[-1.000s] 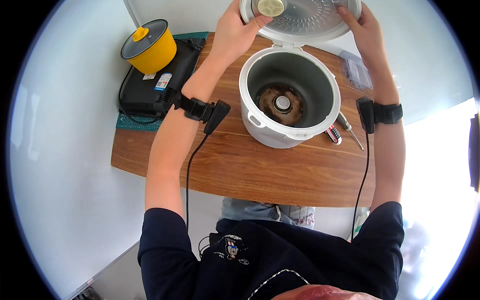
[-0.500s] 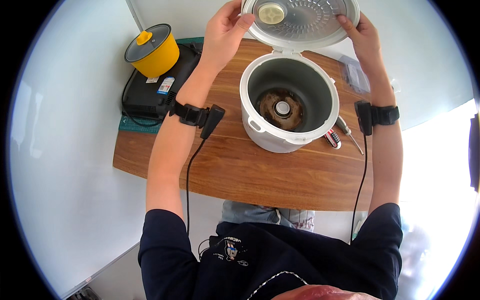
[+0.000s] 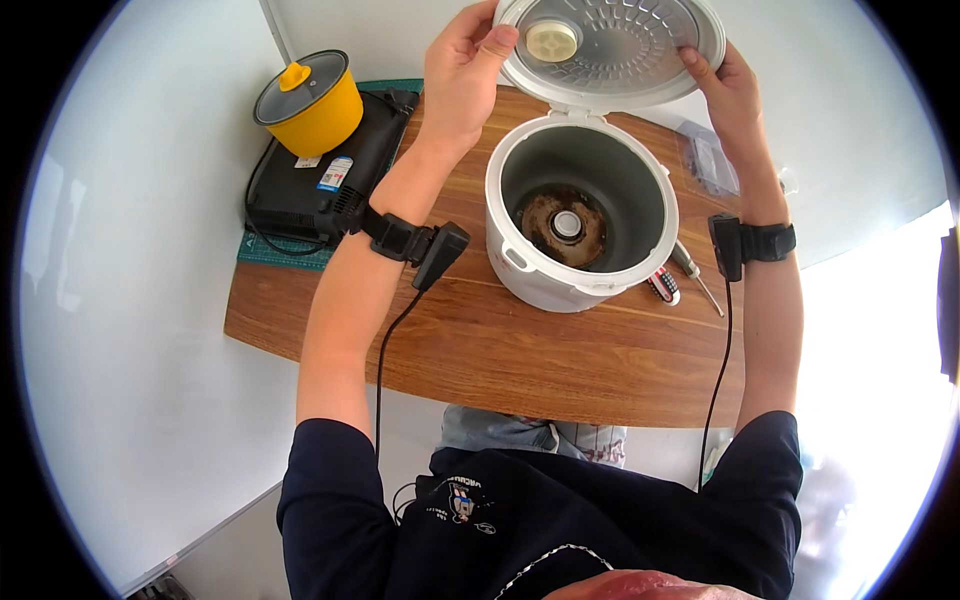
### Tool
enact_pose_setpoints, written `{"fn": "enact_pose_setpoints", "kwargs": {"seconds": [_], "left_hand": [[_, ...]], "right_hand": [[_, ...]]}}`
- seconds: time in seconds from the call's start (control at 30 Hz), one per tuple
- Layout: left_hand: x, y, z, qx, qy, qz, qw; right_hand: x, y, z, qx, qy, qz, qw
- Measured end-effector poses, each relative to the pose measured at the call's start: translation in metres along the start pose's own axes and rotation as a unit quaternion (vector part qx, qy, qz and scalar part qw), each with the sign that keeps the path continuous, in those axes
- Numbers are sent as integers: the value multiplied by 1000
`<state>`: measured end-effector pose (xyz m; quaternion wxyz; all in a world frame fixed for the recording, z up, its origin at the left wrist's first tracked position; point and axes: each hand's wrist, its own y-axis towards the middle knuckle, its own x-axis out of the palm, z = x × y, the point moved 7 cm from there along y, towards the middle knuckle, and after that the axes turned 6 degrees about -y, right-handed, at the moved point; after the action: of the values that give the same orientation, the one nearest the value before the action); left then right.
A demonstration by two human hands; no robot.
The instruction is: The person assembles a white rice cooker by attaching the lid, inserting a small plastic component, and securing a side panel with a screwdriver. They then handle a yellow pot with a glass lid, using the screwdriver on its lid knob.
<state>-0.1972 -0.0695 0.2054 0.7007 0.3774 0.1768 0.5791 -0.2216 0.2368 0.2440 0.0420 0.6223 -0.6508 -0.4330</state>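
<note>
A white rice cooker stands on the wooden table with its lid swung up on the rear hinge. My left hand grips the lid's left edge, thumb on the inner side and fingers mostly hidden behind. On the opposite edge, my right hand holds the lid the same way, its thumb resting on the metal inner plate. A round cream steam vent sits on that plate. No inner pot is in the cooker; its grey cavity shows a brown-stained heating plate with a round silver button at the centre.
A yellow pot with a glass lid stands on a black appliance over a green cutting mat at the left. Right of the cooker lie a screwdriver, a red-and-black handled tool and a clear plastic box.
The lid has come slightly down and toward the right, with both hands still on it. My left forearm has shifted a little to the right.
</note>
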Motion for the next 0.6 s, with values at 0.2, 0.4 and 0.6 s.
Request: {"fn": "enact_pose_setpoints", "kwargs": {"seconds": [0.2,0.4,0.6], "left_hand": [[1,-5,-4,-7,-57,55,997],[0,-11,2,6,-74,41,996],[3,-16,9,19,-84,43,995]], "right_hand": [[-1,0,-27,-41,-30,34,998],[23,-7,-168,-182,-253,185,932],[38,6,-189,-117,-281,88,949]]}}
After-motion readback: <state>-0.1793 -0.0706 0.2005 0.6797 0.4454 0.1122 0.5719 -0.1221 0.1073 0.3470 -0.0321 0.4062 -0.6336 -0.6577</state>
